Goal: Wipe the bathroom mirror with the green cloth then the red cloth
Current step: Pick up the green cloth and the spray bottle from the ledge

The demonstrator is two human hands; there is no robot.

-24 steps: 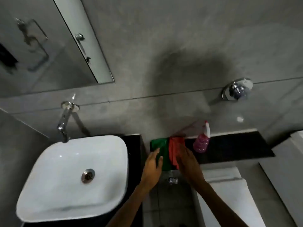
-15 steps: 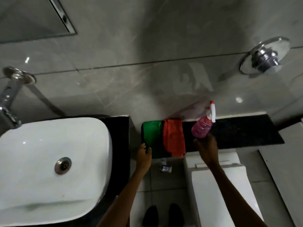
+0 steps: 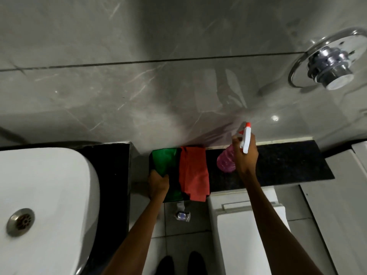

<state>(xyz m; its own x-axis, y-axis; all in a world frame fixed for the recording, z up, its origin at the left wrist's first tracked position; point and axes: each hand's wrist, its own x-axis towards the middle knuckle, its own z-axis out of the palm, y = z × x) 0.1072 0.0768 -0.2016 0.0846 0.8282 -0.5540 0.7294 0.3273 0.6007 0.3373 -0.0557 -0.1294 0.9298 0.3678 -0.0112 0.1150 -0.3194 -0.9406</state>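
A green cloth [image 3: 165,162] lies on the left end of a black ledge [image 3: 288,165], with a red cloth [image 3: 193,173] flat beside it on the right. My left hand [image 3: 157,183] grips the near left edge of the green cloth. My right hand [image 3: 245,155] is closed around the neck of a pink spray bottle [image 3: 226,161] with a white and red trigger head, standing on the ledge right of the red cloth. The mirror is out of view.
A white basin [image 3: 45,195] on a black counter fills the left. A white toilet tank [image 3: 248,225] sits under the ledge on the right. A chrome wall fitting [image 3: 329,64] is at the upper right. A small valve [image 3: 183,216] sits low on the tiled floor.
The view has dropped and moved in, so the mirror left the frame. My left hand took hold of the green cloth's edge. My right hand reached the spray bottle and closed on it.
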